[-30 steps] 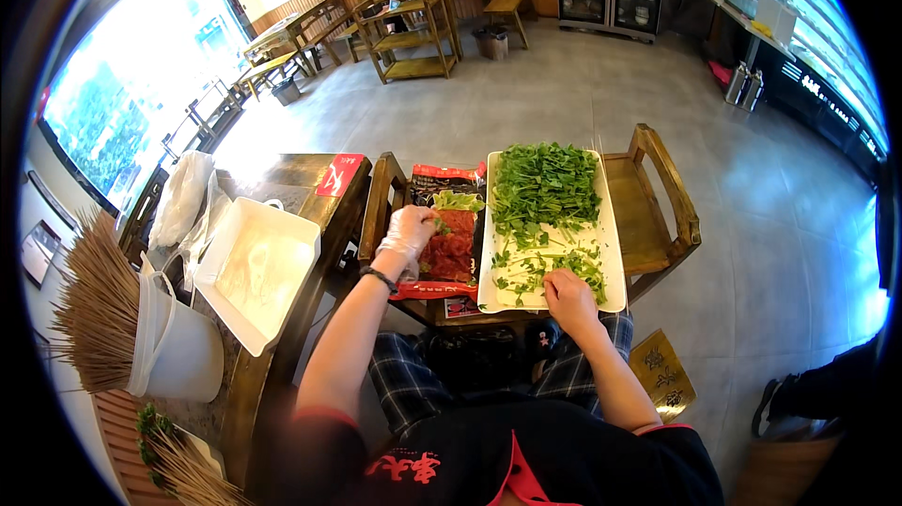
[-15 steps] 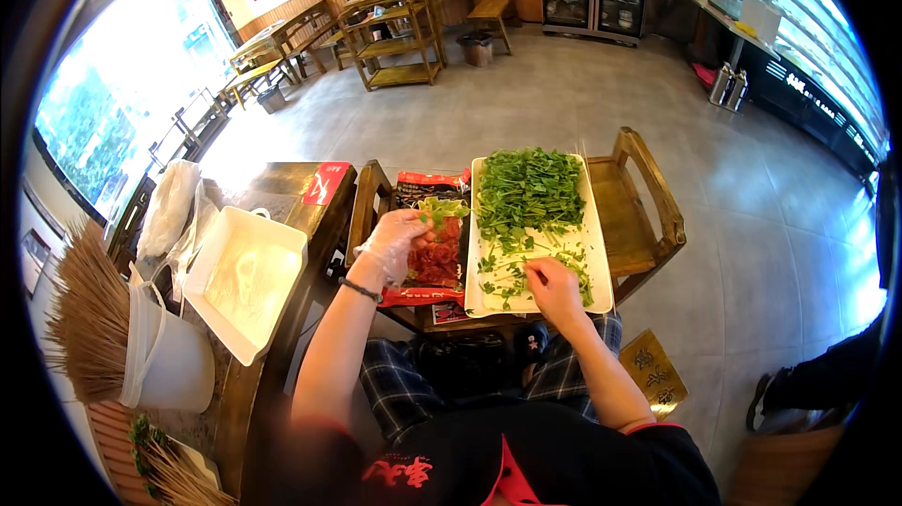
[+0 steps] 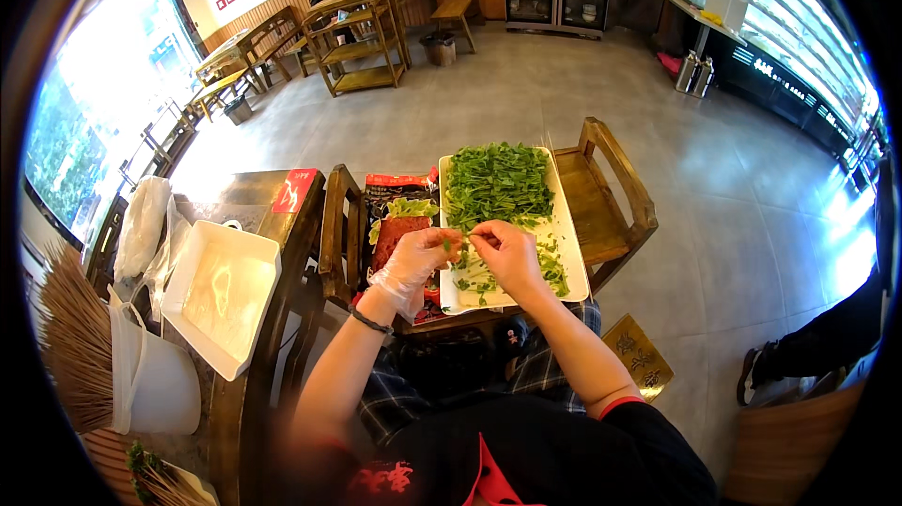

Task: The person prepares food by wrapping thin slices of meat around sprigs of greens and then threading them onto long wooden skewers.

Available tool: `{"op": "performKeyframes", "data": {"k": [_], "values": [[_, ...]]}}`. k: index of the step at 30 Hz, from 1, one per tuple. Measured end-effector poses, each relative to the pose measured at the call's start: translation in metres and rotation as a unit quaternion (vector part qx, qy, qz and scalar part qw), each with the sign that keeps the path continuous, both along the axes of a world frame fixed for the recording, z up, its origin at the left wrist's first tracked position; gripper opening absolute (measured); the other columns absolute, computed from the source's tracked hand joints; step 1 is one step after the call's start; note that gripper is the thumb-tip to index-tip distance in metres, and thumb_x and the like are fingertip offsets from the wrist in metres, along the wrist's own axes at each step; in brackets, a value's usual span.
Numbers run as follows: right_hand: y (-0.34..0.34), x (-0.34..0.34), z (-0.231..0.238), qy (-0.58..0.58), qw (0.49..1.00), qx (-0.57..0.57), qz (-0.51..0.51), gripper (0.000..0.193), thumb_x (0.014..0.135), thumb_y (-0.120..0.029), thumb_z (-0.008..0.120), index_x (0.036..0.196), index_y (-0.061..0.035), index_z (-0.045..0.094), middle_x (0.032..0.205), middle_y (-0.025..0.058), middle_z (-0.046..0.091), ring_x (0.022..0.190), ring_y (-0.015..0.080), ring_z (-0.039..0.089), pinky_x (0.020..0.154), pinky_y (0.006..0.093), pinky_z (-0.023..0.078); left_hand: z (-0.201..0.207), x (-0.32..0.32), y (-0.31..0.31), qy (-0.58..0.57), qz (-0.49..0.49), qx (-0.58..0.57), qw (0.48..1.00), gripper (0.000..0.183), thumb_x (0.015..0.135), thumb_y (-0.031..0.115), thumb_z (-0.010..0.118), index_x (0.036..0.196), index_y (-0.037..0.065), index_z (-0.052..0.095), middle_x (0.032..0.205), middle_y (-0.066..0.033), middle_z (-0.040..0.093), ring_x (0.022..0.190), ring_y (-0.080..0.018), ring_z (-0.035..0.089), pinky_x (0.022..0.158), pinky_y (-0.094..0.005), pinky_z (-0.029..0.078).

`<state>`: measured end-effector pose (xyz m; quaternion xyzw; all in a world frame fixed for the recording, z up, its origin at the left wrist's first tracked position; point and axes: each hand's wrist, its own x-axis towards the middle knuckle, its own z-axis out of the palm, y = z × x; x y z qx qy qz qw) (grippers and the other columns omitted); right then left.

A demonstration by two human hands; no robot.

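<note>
Your gloved left hand [image 3: 421, 257] has come across from the red packet [image 3: 399, 224] to meet your bare right hand [image 3: 507, 254], both now pinching one green sprig [image 3: 467, 236] over the near half of the tray [image 3: 567, 248], suggesting picking has begun.

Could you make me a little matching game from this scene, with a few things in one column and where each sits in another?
Things:
1. leafy greens
2. empty white tray
3. bundle of bamboo skewers
4. left hand

Places:
A. standing in a white bucket at the left edge
B. inside a thin clear glove
C. piled at the far end of the long white tray
D. on the dark wooden table to the left

Pairs: 1-C, 2-D, 3-A, 4-B
</note>
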<state>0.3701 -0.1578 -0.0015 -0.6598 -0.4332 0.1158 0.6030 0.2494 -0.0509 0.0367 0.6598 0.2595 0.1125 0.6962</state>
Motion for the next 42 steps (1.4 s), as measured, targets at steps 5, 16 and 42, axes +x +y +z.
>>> {"op": "performKeyframes", "data": {"k": [5,16,42], "values": [[0.0,-0.013,0.005,-0.051,0.997,-0.033,0.055,0.016,0.075,-0.008,0.063,0.089,0.0,0.061,0.075,0.0122,0.06,0.062,0.0181,0.059,0.056,0.0274,0.045,-0.035,0.011,0.008,-0.048,-0.012,0.279,0.959,0.022,0.077,-0.001,0.053,0.098,-0.002,0.059,0.085,-0.0046,0.062,0.077,-0.0094,0.056,0.067,-0.0234,0.046],[-0.01,0.013,-0.01,0.071,0.985,-0.126,0.098,0.018,0.078,-0.009,0.057,0.093,0.0002,0.06,0.079,0.0128,0.063,0.067,0.0161,0.059,0.062,0.026,0.047,-0.039,0.005,0.012,-0.072,0.049,0.134,0.987,0.038,0.076,0.007,0.063,0.111,0.0,0.053,0.093,-0.0047,0.058,0.08,-0.0089,0.054,0.072,-0.0234,0.045],[0.044,0.102,-0.071,-0.426,0.86,-0.271,-0.071,0.022,0.073,-0.008,0.062,0.091,-0.0005,0.051,0.087,0.0158,0.053,0.079,0.0297,0.056,0.067,0.0362,0.049,-0.067,-0.026,0.046,0.156,0.087,0.618,0.766,0.014,0.069,0.01,0.061,0.079,0.002,0.057,0.085,-0.0194,0.056,0.082,-0.0341,0.056,0.07,-0.0402,0.046]]}}
